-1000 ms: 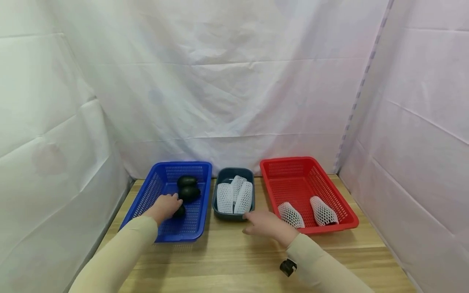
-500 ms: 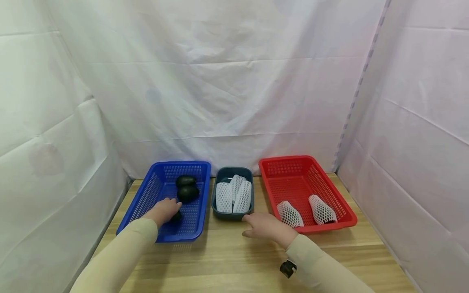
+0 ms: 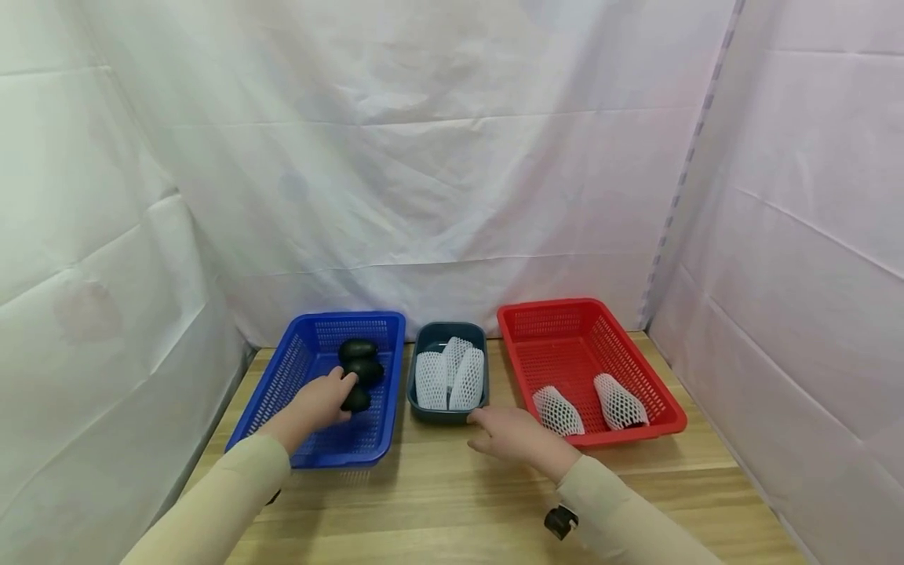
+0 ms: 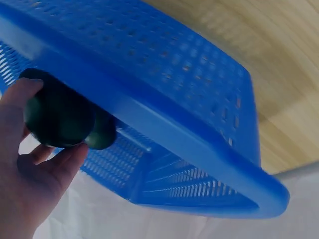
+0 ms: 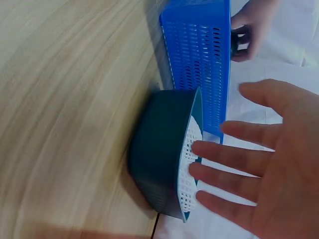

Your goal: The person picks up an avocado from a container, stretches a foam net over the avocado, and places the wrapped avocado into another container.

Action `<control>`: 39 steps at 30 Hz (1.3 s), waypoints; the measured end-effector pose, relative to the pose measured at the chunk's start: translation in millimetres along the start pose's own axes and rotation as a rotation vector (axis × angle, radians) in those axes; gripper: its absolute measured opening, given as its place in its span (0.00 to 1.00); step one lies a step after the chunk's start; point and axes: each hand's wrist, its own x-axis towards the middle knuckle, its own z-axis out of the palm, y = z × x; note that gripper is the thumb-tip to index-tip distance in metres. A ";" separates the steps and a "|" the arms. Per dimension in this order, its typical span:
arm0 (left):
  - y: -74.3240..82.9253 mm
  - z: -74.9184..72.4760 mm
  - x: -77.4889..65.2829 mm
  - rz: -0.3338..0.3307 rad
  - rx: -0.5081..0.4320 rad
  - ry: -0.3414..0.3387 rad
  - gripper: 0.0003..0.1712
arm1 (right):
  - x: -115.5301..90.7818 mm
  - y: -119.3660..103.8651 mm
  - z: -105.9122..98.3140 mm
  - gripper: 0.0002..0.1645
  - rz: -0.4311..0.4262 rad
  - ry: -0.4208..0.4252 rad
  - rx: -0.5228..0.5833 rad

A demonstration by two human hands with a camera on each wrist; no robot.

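My left hand (image 3: pixel 323 400) grips a dark green avocado (image 4: pixel 60 112) inside the blue basket (image 3: pixel 395 384), with thumb and fingers curled round its sides in the left wrist view. Just beyond it, two more dark avocados (image 3: pixel 359 351) lie side by side in that basket. My right hand (image 3: pixel 512 435) hovers at the near rim of a small dark teal tub (image 5: pixel 157 149), fingers spread and relaxed, holding nothing. White foam net sleeves (image 3: pixel 432 380) lie in the tub, several centimetres or less from the right fingertips in the right wrist view.
A red basket (image 3: pixel 547 345) stands on the right; two net-sleeved pieces (image 3: pixel 558 412) lie near its front, with dark fruit showing at the end of one. All three containers stand on a wooden table (image 3: pixel 438 502). White cloth (image 3: pixel 452 180) hangs behind and along both sides.
My left hand has gripped the nearest avocado and moved it right and slightly away from me within the blue basket. The right hand has stayed almost still.
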 end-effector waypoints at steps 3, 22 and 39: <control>7.7 -8.8 -4.0 -0.033 -0.111 0.059 0.35 | 0.4 0.9 1.2 0.24 -0.011 0.069 0.043; 101.1 -28.2 -19.4 -0.043 -0.605 0.334 0.33 | -0.2 -14.6 4.8 0.15 -0.089 0.422 0.452; 171.4 12.5 -21.4 -0.146 -0.979 0.483 0.35 | -9.9 -4.6 38.0 0.16 -0.088 0.557 0.666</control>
